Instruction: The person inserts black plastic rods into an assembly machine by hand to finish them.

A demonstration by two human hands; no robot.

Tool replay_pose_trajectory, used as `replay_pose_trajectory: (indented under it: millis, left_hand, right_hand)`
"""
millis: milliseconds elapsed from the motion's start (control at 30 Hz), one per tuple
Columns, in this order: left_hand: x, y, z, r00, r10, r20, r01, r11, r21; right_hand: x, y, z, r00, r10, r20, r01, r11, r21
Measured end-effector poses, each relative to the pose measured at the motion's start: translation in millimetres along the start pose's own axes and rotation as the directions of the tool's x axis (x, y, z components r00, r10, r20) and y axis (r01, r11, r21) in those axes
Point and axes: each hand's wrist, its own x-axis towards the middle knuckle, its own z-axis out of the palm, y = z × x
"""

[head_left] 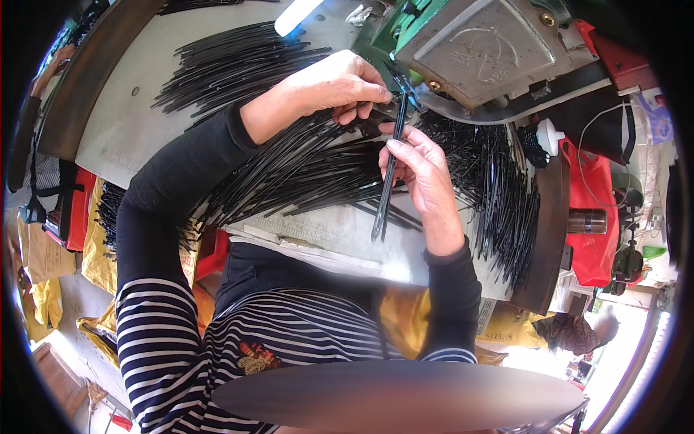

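Note:
My right hand (425,170) grips a narrow bundle of black umbrella ribs (387,189) between thumb and fingers. The bundle stands nearly upright in the picture, its upper end at the small metal head (405,87) of a green and grey bench machine (484,54). Beside that head, my left hand (336,83) has thumb and forefinger pinched together; what they hold is too small to make out. Under my left wrist lies a wide heap of loose black ribs (311,170). Another dense heap of ribs (499,192) is right of my right hand.
A further stack of ribs (231,61) lies at the far left of the pale metal worktable (116,134). A bright lamp (298,16) hangs over the back edge. Red bags (589,217) hang at the right, and yellow sacks (97,253) stand at the left.

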Motion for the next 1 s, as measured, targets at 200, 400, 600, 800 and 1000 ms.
replay_pose_trajectory:
  millis: [200,400,600,800,1000]
  left_hand:
    - [-8,7,-3,0.997,0.033,-0.068,-0.022,0.988,0.156]
    - [-5,7,7,0.996,-0.094,0.001,0.094,0.996,0.009]
    - [-13,1,21,0.971,-0.211,0.11,0.234,0.932,-0.277]
    - [-14,-9,28,0.97,-0.201,0.14,0.241,0.879,-0.41]
    - [-14,-1,27,0.969,-0.209,0.132,0.242,0.912,-0.331]
  right_hand:
    - [8,-1,-1,1.0,-0.007,0.003,0.008,1.0,-0.021]
    - [-15,9,-8,0.976,-0.189,-0.109,0.177,0.978,-0.113]
    - [-48,7,39,0.671,-0.549,0.499,0.498,-0.165,-0.851]
    - [-42,5,46,0.511,-0.553,0.658,0.527,-0.403,-0.748]
    - [-63,-22,15,0.475,-0.713,0.515,0.356,-0.38,-0.854]
